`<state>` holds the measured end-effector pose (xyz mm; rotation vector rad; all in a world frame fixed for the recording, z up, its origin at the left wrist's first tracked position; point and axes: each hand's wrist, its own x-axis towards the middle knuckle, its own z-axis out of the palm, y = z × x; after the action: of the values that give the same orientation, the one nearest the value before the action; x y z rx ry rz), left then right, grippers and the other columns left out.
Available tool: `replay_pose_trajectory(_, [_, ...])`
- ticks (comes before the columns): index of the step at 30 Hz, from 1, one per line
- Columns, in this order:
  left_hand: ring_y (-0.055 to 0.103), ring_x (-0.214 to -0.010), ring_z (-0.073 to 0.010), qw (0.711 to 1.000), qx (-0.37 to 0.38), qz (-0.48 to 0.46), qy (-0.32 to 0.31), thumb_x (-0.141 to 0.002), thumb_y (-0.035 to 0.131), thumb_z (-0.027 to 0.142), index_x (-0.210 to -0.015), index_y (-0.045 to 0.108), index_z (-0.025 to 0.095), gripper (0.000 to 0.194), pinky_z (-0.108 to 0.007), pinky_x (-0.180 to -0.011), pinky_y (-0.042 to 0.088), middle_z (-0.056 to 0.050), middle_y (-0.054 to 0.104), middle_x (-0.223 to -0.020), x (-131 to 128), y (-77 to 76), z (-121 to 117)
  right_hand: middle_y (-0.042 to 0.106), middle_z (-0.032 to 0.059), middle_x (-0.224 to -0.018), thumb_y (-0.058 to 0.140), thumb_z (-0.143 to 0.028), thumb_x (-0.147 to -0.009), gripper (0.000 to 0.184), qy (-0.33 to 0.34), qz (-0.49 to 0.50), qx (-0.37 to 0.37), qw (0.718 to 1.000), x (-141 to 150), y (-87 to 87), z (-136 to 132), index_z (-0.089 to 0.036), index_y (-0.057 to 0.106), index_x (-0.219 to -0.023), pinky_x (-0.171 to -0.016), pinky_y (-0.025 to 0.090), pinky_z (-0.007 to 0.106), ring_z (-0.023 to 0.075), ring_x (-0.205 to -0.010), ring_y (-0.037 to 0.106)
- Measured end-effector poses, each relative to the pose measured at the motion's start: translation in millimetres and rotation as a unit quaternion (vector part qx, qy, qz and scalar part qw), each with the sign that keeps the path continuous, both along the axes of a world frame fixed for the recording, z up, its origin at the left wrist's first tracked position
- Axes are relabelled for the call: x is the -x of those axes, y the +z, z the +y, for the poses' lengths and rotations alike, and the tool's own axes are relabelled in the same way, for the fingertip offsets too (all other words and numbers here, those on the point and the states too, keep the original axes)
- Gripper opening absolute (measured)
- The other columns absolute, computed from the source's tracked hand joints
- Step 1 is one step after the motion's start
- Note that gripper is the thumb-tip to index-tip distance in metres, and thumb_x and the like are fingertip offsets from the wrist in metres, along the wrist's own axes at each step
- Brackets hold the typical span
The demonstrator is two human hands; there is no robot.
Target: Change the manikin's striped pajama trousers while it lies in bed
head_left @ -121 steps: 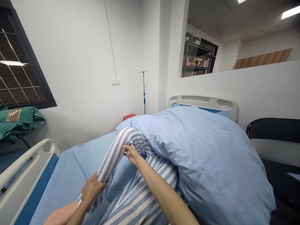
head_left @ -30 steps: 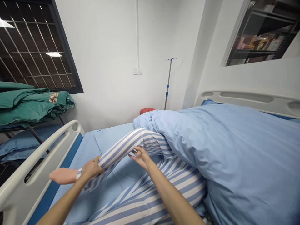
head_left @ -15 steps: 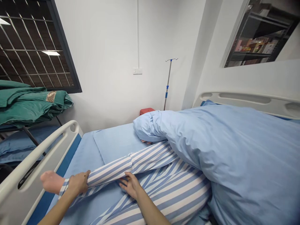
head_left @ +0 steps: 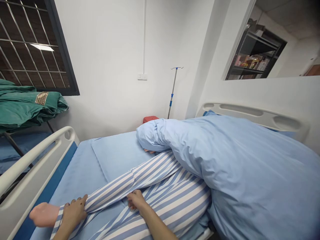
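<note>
Across the bed stretches a raised leg in a blue-and-white striped trouser leg (head_left: 112, 192), and a bare pinkish foot (head_left: 45, 215) sticks out of its cuff. My left hand (head_left: 75, 212) wraps over this leg just above the ankle, fingers curled across the cloth. Beside the same leg's near edge, around the calf, is my right hand (head_left: 136, 201). Its fingers are curled in and a little blurred; whether cloth is pinched in them is hidden. A second striped trouser leg (head_left: 180, 206) lies nearer to me. A light blue quilt (head_left: 237, 160) covers the body above the thighs.
The bed's cream end board (head_left: 37, 160) stands left, close to the foot, and another bed board (head_left: 250, 111) is at the right. Behind are a drip stand (head_left: 172, 95) and a red box (head_left: 150, 119). Folded green cloth (head_left: 32, 106) lies at far left.
My view has shifted slightly, so the room sits further left. The foot and my left hand appear lower and further left. My right hand's fingers, spread before, are now curled in.
</note>
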<state>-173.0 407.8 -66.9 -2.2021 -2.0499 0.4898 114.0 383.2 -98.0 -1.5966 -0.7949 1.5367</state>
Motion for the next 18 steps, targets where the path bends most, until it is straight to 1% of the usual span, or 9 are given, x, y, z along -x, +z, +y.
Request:
replay_pose_trajectory(2, [0.058,-0.103,-0.0287,1.000,-0.010,0.003,-0.003,-0.070,0.037,0.006,-0.130,0.048,0.020,0.062,-0.046,-0.084,0.038,-0.013,0.064,-0.115,0,-1.3,0,0.054,0.0020,-0.060,0.059,-0.022,-0.065,0.010,0.005,-0.081,-0.047,0.996,-5,9.3,2,-0.017,0.052,-0.061,-0.060,0.042,0.027,0.0166,-0.062,0.056])
replay_pose_trajectory(3, [0.058,-0.102,-0.0288,1.000,-0.015,0.003,-0.006,-0.071,0.037,0.006,-0.130,0.048,0.020,0.062,-0.046,-0.084,0.038,-0.013,0.064,-0.114,0,-2.5,0,0.055,0.0024,-0.061,0.058,-0.021,-0.068,0.009,0.011,-0.145,-0.098,0.985,-7,16.0,5,-0.017,0.055,-0.061,-0.066,0.041,0.027,0.0173,-0.068,0.056])
replay_pose_trajectory(4, [0.059,-0.101,-0.0289,1.000,-0.021,0.004,-0.008,-0.071,0.037,0.007,-0.130,0.048,0.019,0.061,-0.046,-0.083,0.038,-0.013,0.064,-0.113,0,-4.0,0,0.058,0.0031,-0.067,0.055,-0.021,-0.071,0.007,0.019,-0.221,-0.159,0.962,-10,23.5,9,-0.018,0.059,-0.066,-0.071,0.041,0.027,0.0178,-0.075,0.057])
replay_pose_trajectory(6, [0.059,-0.100,-0.0290,1.000,-0.025,0.005,-0.010,-0.071,0.036,0.007,-0.129,0.049,0.019,0.061,-0.045,-0.083,0.039,-0.013,0.065,-0.112,1,-7.2,1,0.062,0.0042,-0.090,0.049,-0.021,-0.079,0.019,0.053,-0.367,-0.268,0.889,-13,37.7,20,-0.022,0.065,-0.089,-0.077,0.039,0.028,0.0179,-0.086,0.058])
replay_pose_trajectory(7, [0.059,-0.100,-0.0289,1.000,-0.026,0.005,-0.010,-0.071,0.036,0.007,-0.129,0.049,0.019,0.061,-0.045,-0.082,0.039,-0.013,0.065,-0.111,2,-8.6,1,0.061,0.0043,-0.103,0.048,-0.022,-0.081,0.026,0.077,-0.419,-0.297,0.855,-13,42.8,27,-0.025,0.064,-0.101,-0.078,0.039,0.028,0.0177,-0.088,0.058])
replay_pose_trajectory(9, [0.060,-0.099,-0.0288,1.000,-0.024,0.004,-0.009,-0.070,0.037,0.007,-0.129,0.049,0.019,0.062,-0.044,-0.081,0.039,-0.014,0.065,-0.110,3,-10.5,2,0.055,0.0027,-0.118,0.050,-0.022,-0.082,0.032,0.125,-0.465,-0.301,0.823,-10,46.1,41,-0.031,0.061,-0.110,-0.076,0.040,0.028,0.0166,-0.088,0.059])
replay_pose_trajectory(12, [0.060,-0.097,-0.0290,1.000,-0.025,0.001,-0.010,-0.070,0.036,0.007,-0.129,0.049,0.019,0.062,-0.044,-0.080,0.039,-0.014,0.066,-0.108,4,-11.2,3,0.056,0.0001,-0.114,0.051,-0.024,-0.083,0.022,0.146,-0.477,-0.290,0.817,1,35.4,57,-0.029,0.064,-0.100,-0.073,0.039,0.026,0.0142,-0.083,0.060])
replay_pose_trajectory(15, [0.061,-0.096,-0.0297,0.999,-0.032,0.003,-0.015,-0.070,0.036,0.007,-0.128,0.050,0.018,0.061,-0.044,-0.079,0.039,-0.014,0.066,-0.107,2,-10.5,2,0.057,0.0003,-0.108,0.046,-0.023,-0.088,0.017,0.094,-0.484,-0.297,0.818,12,21.5,63,-0.024,0.061,-0.093,-0.069,0.038,0.024,0.0127,-0.081,0.059])
replay_pose_trajectory(18, [0.061,-0.095,-0.0301,0.999,-0.036,-0.002,-0.016,-0.070,0.036,0.007,-0.127,0.051,0.019,0.061,-0.044,-0.078,0.039,-0.013,0.066,-0.107,1,-10.3,2,0.059,0.0031,-0.101,0.042,-0.019,-0.089,0.016,0.077,-0.504,-0.293,0.809,17,19.7,62,-0.020,0.058,-0.094,-0.068,0.037,0.025,0.0144,-0.081,0.059])
